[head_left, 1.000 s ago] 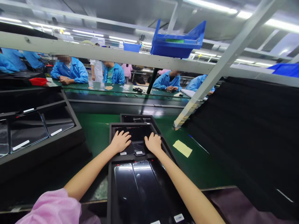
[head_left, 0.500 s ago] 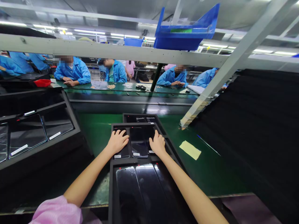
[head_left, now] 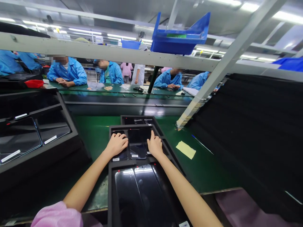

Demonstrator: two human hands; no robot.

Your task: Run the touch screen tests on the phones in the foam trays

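A black tray (head_left: 110, 189) in front of me holds dark glossy phone-like panels (head_left: 137, 143) in its compartments, with small white labels and red tabs. My left hand (head_left: 117, 144) rests over the upper left panel, fingers bent but apart. Over the upper right panel lies my right hand (head_left: 155, 144), its index finger stretched forward and the others curled. Neither hand holds anything that shows. The middle upper panel lies uncovered between them. Larger panels (head_left: 151, 189) fill the near part of the tray.
Another black tray with panels (head_left: 53, 121) stands at the left. On the green table lie a yellow paper (head_left: 186, 149) and a pen (head_left: 202, 144). A slanted white post (head_left: 208, 85) and black cloth (head_left: 255, 132) stand right. People in blue sit opposite.
The whole view has shifted a little. Both hands remain over the same upper panels, with the right index finger now straighter. A person in white has appeared in the background.
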